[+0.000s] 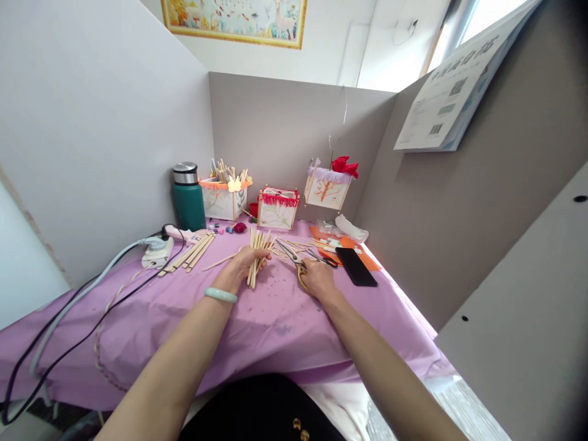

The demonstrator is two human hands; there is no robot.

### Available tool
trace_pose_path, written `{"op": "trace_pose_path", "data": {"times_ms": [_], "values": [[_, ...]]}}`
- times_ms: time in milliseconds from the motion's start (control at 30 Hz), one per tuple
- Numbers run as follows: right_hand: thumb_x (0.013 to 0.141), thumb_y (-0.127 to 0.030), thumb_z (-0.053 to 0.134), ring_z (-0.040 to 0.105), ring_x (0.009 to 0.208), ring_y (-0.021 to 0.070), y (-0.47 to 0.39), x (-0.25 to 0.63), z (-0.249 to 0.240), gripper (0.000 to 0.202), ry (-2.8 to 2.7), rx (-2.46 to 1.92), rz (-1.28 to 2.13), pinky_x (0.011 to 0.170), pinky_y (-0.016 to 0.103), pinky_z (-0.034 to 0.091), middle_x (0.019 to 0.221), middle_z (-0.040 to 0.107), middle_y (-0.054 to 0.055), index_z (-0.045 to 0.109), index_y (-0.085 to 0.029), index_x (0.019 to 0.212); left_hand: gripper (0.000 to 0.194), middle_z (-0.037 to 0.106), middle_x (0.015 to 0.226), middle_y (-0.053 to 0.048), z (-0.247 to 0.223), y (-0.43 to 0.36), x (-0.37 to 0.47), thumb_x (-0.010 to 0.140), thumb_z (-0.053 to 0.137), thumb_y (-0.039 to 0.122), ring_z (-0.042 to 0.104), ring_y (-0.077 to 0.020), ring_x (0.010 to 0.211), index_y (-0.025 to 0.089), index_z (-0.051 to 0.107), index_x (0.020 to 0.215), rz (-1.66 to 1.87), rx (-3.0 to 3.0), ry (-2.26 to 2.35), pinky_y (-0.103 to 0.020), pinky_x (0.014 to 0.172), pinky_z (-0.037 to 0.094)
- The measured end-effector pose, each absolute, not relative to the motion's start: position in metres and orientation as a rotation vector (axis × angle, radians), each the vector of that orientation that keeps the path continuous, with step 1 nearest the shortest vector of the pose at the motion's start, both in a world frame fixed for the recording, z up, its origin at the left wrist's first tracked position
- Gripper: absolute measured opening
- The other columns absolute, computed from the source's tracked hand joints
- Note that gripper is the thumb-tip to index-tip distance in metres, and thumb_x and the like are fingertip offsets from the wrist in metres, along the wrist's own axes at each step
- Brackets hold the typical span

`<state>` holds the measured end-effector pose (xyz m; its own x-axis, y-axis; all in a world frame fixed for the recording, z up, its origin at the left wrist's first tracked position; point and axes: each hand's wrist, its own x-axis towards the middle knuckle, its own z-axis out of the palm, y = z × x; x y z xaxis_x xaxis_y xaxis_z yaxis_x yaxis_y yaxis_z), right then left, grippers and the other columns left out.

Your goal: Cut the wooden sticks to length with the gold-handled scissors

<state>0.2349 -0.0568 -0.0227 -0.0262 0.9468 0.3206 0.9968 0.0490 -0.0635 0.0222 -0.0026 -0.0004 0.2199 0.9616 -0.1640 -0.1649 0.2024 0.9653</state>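
Around three sides of a purple tablecloth (275, 343), grey walls (294, 116) are rising, and the cloth is spreading in creases toward the person. Near the back, a box with an orange rim (220, 205) is holding upright sticks, a box with red fringe (278, 214) is standing at the middle, and a box with lilac fringe (327, 191) is showing against the back wall; whether it is hanging or resting is hard to tell. Just left of the orange-rimmed box, a green bottle (189, 205) is standing upright. Over on the right, orange paper (371, 261) is lying flat, with a black phone (356, 266) partly overlapping it. Low over the middle of the cloth, the left hand (245, 262) is closing its thumb and fingers around a bundle of sticks (253, 269), whose ends are pointing up and down past the grip. Just to its right, the right hand (318, 277) is curling around the handles of the scissors (298, 264), whose blades are pointing toward the sticks. Around the left wrist, a pale green bracelet (220, 295) is sitting, and a small dark red flower (239, 228) is lying farther back.
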Motion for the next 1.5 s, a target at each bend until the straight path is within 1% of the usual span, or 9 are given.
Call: {"op": "trace_pose_path", "data": {"times_ms": [167, 333, 667, 800, 900, 1067, 1233, 1367, 1500], "values": [[0.096, -0.044, 0.042, 0.065, 0.094, 0.0204, -0.0583, 0.2385, -0.0226, 0.033, -1.952, -1.911, -0.237, 0.076, 0.028, 0.043, 0.104, 0.071, 0.004, 0.063, -0.027, 0.115, 0.007, 0.060, 0.054, -0.002, 0.0017, -0.0027, 0.0241, 0.070, 0.066, 0.008, 0.051, -0.0093, 0.037, 0.012, 0.062, 0.074, 1.028, 0.964, 1.035, -0.018, 0.035, 0.040], [0.095, -0.045, 0.045, 0.064, 0.097, 0.0215, -0.0597, 0.2384, -0.0235, 0.036, -1.983, -1.895, -0.235, 0.079, 0.029, 0.043, 0.111, 0.069, 0.006, 0.061, -0.026, 0.121, 0.005, 0.061, 0.054, -0.003, 0.0023, -0.0032, 0.0237, 0.074, 0.062, 0.007, 0.052, -0.0094, 0.038, 0.011, 0.061, 0.075, 1.033, 0.944, 1.039, -0.018, 0.036, 0.041], [0.095, -0.042, 0.044, 0.063, 0.100, 0.0221, -0.0620, 0.2349, -0.0236, 0.037, -1.981, -1.927, -0.302, 0.080, 0.030, 0.043, 0.115, 0.066, 0.008, 0.057, -0.027, 0.126, 0.008, 0.061, 0.056, -0.004, 0.0027, -0.0038, 0.0254, 0.070, 0.068, 0.007, 0.052, -0.0093, 0.038, 0.011, 0.061, 0.071, 1.044, 0.935, 1.055, -0.019, 0.036, 0.040], [0.095, -0.043, 0.044, 0.064, 0.095, 0.0220, -0.0618, 0.2336, -0.0233, 0.036, -1.978, -1.932, -0.303, 0.080, 0.030, 0.043, 0.109, 0.068, 0.007, 0.060, -0.027, 0.122, 0.008, 0.059, 0.052, -0.002, 0.0051, -0.0066, 0.0259, 0.071, 0.067, 0.008, 0.050, -0.0093, 0.036, 0.012, 0.060, 0.070, 1.035, 0.954, 1.053, -0.019, 0.035, 0.039], [0.094, -0.044, 0.043, 0.065, 0.089, 0.0217, -0.0600, 0.2356, -0.0230, 0.033, -1.990, -1.908, -0.326, 0.077, 0.030, 0.043, 0.103, 0.070, 0.006, 0.063, -0.027, 0.115, 0.009, 0.056, 0.047, -0.002, 0.0061, -0.0078, 0.0258, 0.073, 0.064, 0.008, 0.048, -0.0091, 0.034, 0.013, 0.059, 0.068, 1.033, 0.974, 1.060, -0.018, 0.034, 0.038], [0.096, -0.042, 0.041, 0.065, 0.085, 0.0204, -0.0574, 0.2402, -0.0235, 0.032, -2.022, -1.875, -0.322, 0.072, 0.028, 0.041, 0.095, 0.071, 0.005, 0.066, -0.025, 0.106, 0.014, 0.051, 0.040, -0.001, 0.0050, -0.0063, 0.0244, 0.076, 0.062, 0.012, 0.045, -0.0087, 0.030, 0.013, 0.059, 0.062, 0.982, 0.998, 1.103, -0.018, 0.032, 0.034], [0.096, -0.043, 0.040, 0.065, 0.089, 0.0206, -0.0585, 0.2375, -0.0248, 0.033, -2.028, -1.882, -0.288, 0.075, 0.027, 0.041, 0.098, 0.071, 0.006, 0.064, -0.025, 0.111, 0.012, 0.054, 0.045, -0.001, 0.0010, -0.0028, 0.0232, 0.073, 0.066, 0.013, 0.046, -0.0083, 0.032, 0.013, 0.059, 0.064, 1.016, 1.006, 1.055, -0.017, 0.033, 0.036], [0.096, -0.045, 0.042, 0.064, 0.094, 0.0216, -0.0595, 0.2352, -0.0247, 0.034, -2.019, -1.889, -0.281, 0.078, 0.029, 0.042, 0.105, 0.070, 0.007, 0.061, -0.027, 0.118, 0.014, 0.053, 0.045, 0.000, -0.0011, 0.0002, 0.0229, 0.074, 0.065, 0.013, 0.046, -0.0077, 0.033, 0.013, 0.058, 0.063, 1.018, 1.007, 1.025, -0.017, 0.033, 0.035], [0.096, -0.046, 0.042, 0.064, 0.092, 0.0219, -0.0595, 0.2360, -0.0247, 0.035, -2.020, -1.895, -0.296, 0.077, 0.029, 0.042, 0.105, 0.069, 0.007, 0.061, -0.027, 0.118, 0.016, 0.050, 0.042, 0.000, 0.0005, -0.0006, 0.0222, 0.076, 0.064, 0.014, 0.043, -0.0077, 0.030, 0.013, 0.058, 0.061, 0.975, 1.002, 1.037, -0.017, 0.033, 0.034]]}}
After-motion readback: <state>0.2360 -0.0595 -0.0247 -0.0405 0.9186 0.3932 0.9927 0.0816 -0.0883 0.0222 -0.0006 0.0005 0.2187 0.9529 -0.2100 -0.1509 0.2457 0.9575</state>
